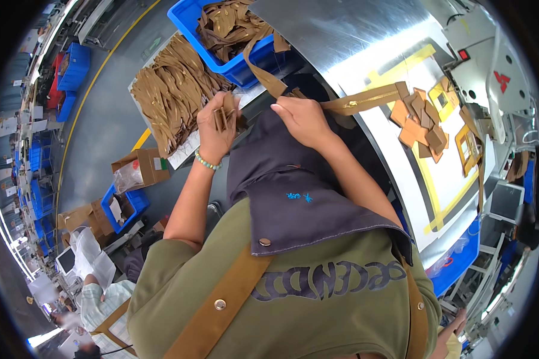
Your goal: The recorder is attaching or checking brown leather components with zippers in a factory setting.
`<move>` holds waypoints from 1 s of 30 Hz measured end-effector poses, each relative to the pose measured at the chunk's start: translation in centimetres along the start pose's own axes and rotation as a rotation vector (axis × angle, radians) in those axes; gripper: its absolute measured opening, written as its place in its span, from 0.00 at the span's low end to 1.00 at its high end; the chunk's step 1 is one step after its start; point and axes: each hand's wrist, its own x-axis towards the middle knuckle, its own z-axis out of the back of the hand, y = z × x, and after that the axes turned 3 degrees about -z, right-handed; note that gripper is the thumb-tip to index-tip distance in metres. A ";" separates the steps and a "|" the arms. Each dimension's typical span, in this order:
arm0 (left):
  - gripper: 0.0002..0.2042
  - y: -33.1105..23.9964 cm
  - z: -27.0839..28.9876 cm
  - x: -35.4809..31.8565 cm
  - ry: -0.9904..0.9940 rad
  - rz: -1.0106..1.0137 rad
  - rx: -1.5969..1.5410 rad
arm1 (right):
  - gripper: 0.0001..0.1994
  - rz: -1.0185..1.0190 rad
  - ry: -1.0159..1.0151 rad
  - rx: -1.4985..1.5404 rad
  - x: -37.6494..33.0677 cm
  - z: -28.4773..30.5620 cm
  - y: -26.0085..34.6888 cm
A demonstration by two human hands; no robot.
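1. The scene was a factory floor seen from above, grey with a yellow line, and a curved metal worktable (341,36) lay in front of the person.
2. A brown zipper strip (365,99) with gold teeth lay on the table, running rightward from the right hand (302,119).
3. The right hand was closed over the strip's left end, fingers curled down and pinching it at the table's edge.
4. The left hand (215,128) was raised just left of the right one, fingers pressed together around a small brown piece (224,113).
5. That piece was mostly covered by the fingers, so its shape could not be told.
6. A dark apron (293,191) hid the table's near edge and whatever lay beneath the hands.
7. A brown strap (263,72) ran from the hands up into a blue bin (188,18).
8. The bin held a tangled heap of brown strips and was cut off at the top edge.
9. A tray (185,149) to the left carried a pile of brown strips (170,90).
10. Tan leather pieces (425,119) lay loose on the table to the right.
11. Lower left, an open cardboard box (147,164) held a clear bag.
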 end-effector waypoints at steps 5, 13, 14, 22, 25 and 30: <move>0.17 0.9 -2.0 4.2 0.073 -0.488 -0.070 | 0.17 -0.052 0.109 0.140 0.7 0.6 1.5; 0.11 1.7 -3.6 1.8 0.299 0.340 -0.643 | 0.17 -0.210 0.123 0.490 1.3 2.0 1.1; 0.11 1.3 -2.6 0.8 0.302 0.347 -0.640 | 0.17 -0.262 0.119 0.622 1.4 2.1 1.6; 0.15 -2.4 5.5 -3.9 0.638 0.082 -0.415 | 0.23 -0.193 0.219 0.740 2.4 2.7 4.2; 0.12 -0.8 5.6 -4.9 0.493 0.025 -0.271 | 0.17 -0.033 0.375 0.356 1.9 0.4 4.7; 0.10 -0.6 6.0 -4.0 0.178 -0.188 -0.057 | 0.13 0.116 0.252 -0.018 1.2 -0.6 5.2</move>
